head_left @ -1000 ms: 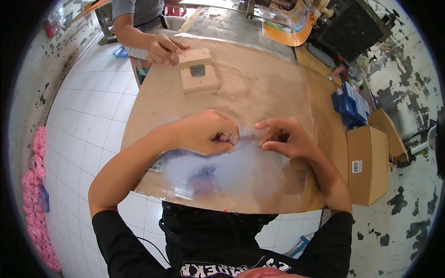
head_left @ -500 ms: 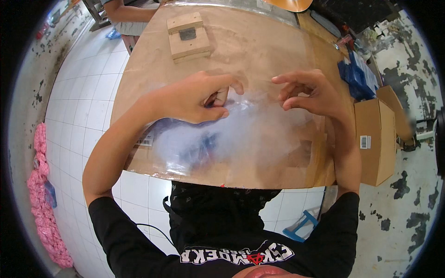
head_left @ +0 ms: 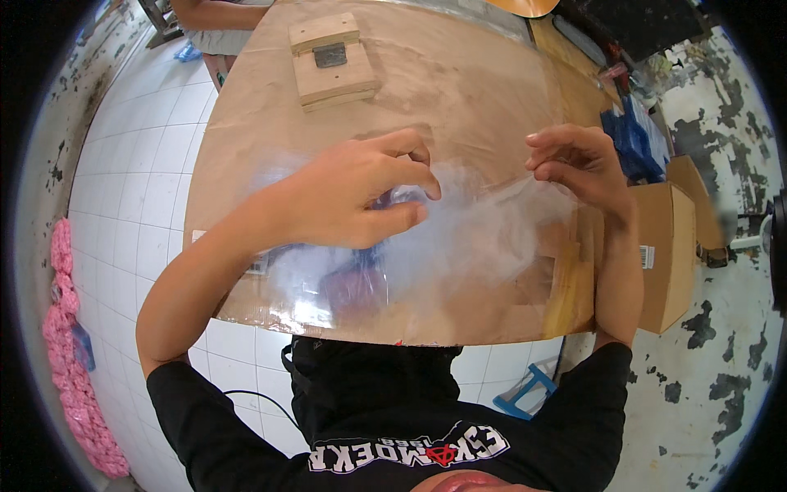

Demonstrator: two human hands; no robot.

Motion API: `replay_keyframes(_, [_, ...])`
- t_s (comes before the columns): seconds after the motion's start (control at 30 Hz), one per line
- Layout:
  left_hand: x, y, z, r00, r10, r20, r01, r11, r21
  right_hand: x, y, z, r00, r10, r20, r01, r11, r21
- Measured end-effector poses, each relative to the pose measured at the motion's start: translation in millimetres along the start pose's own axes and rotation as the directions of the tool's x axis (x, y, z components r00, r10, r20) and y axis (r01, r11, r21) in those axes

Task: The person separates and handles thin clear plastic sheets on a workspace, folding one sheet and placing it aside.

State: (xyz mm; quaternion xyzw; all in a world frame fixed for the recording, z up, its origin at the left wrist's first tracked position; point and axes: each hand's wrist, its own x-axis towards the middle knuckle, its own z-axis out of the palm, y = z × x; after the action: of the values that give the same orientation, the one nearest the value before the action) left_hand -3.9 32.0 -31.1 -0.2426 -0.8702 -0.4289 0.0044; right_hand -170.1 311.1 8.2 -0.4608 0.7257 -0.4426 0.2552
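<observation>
A heap of thin, see-through plastic film (head_left: 492,238) lies on the brown-covered table before me. My right hand (head_left: 584,164) pinches a corner of it between thumb and fingertips, lifting that part into a taut peak. Over the heap's left part hovers my left hand (head_left: 369,189), its fingers curved and its thumb held apart, with nothing plainly gripped. Whether its lower fingers touch the film is hidden. Something blue and dark (head_left: 352,283) shows blurred through the plastic, beside a glossy patch near the table's front edge.
A wooden block jig (head_left: 334,80) with a dark metal plate sits farther back on the table (head_left: 459,90). Right of the table stand an open cardboard box (head_left: 656,271) and blue packages (head_left: 635,139). A person's arm (head_left: 217,15) shows at far left. Pink bundles (head_left: 78,377) line the left wall.
My right hand has moved right and closed on the film, drawing its corner up. My left hand has shifted slightly right and nearer to me.
</observation>
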Motion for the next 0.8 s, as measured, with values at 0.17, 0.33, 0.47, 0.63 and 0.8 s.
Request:
replay_keyframes(0.17, [4.1, 9.0, 1.3, 0.991, -0.134, -0.030, 0.130, 0.986, -0.104, 6.8, 5.8, 18.4, 0.996, 0.024, -0.085, -0.015, 0.995, 0.100])
replay_keyframes(0.33, [5.6, 9.0, -1.2, 0.974, -0.114, -0.195, 0.098, 0.991, -0.094, 15.3, 14.5, 24.5, 0.964, -0.256, -0.074, 0.232, 0.943, -0.237])
replay_keyframes(0.47, [8.1, 18.7, -11.4, 0.953, -0.276, -0.123, 0.263, 0.959, -0.109, 16.6, 18.5, 26.4, 0.929, -0.363, -0.069, 0.314, 0.875, -0.367])
replay_keyframes(0.63, [2.4, 33.0, -14.4, 0.869, -0.490, -0.067, 0.461, 0.852, -0.248, 12.4, 17.4, 32.9, 0.897, -0.427, -0.112, 0.347, 0.838, -0.421])
replay_keyframes(0.8, [-6.2, 35.3, -7.2, 0.780, -0.611, -0.133, 0.471, 0.714, -0.518, 11.4, 20.4, 35.4, 0.850, -0.517, -0.104, 0.400, 0.760, -0.512])
